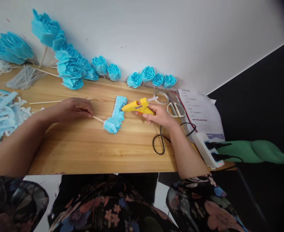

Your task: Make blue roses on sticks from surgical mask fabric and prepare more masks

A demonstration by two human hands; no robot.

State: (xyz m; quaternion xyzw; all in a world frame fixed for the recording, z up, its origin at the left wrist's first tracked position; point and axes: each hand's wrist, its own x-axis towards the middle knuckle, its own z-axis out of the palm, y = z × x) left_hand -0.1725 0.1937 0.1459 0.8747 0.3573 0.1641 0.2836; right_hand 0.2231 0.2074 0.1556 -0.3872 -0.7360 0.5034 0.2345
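My left hand pinches a thin wooden stick, whose right end carries a partly wound blue paper flower. From that flower a gathered blue strip stretches up and away over the wood. In my right hand is a yellow glue gun, with a clear glue stick poking out of its back. The gun's nozzle points left and is at the strip's right edge; whether it touches the paper cannot be made out.
Blue paper flowers line the wall. Cut strips lie at left. Right of the gun are a tape roll, scissors, papers, a black cable and a power strip.
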